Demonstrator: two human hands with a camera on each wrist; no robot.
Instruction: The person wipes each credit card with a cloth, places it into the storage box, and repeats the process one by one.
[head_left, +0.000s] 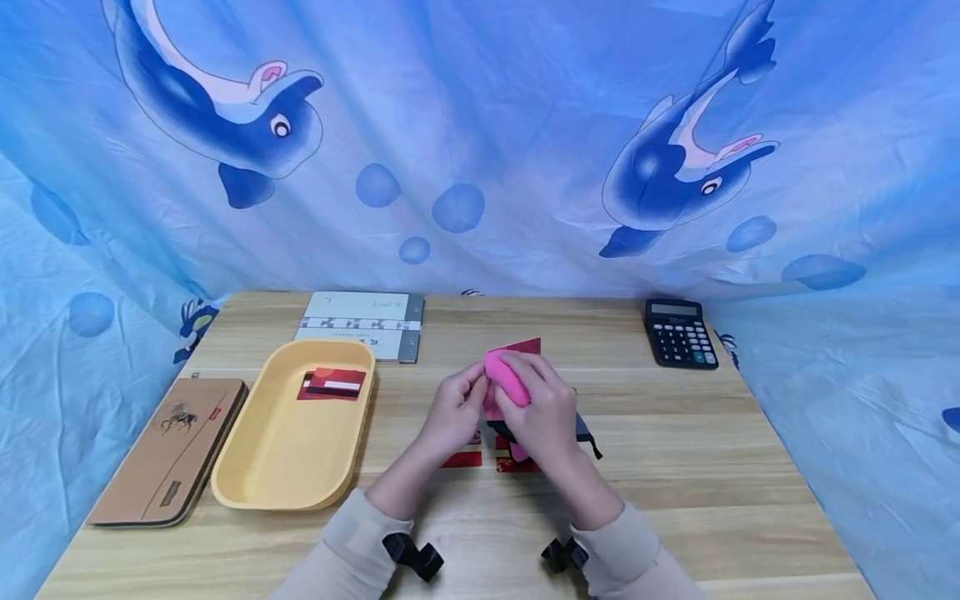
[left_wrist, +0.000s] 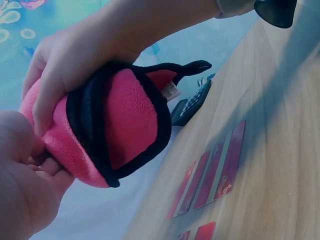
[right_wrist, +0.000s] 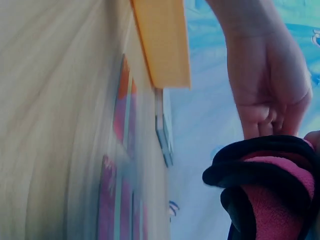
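Holding a pink pouch (head_left: 507,379) raised above the table (head_left: 675,483), between both hands, in contact on either side. Gripped from the right by the right hand (head_left: 546,408), with fingers curled over the plush outside, clamped on it. Pinched from the left by the left hand (head_left: 456,402), with fingers bent tightly against the edge of the pink end; cannot tell the exact spot of the left thumb. Impossible to call one hand nearer, with both touching, though covered far more by the right. Judged to turn most on facing: set with the seemingly closed pink end at the left fingers, and with the black-edged mouth pointing away from them, down toward the table. Spread enough at that mouth to show pink cloth within the black trim. Hard to settle the long axis, partly hidden under the right hand; probably slanting from the left fingertips down toward the mouth. Trailing a black loop (left_wrist: 200,66) on the right hand's side, free of any finger. Hanging just above several red cards (head_left: 461,459) laid flat in rows, well apart from the yellow tray (head_left: 292,454) to the left and the calculator (head_left: 681,333) to the right.
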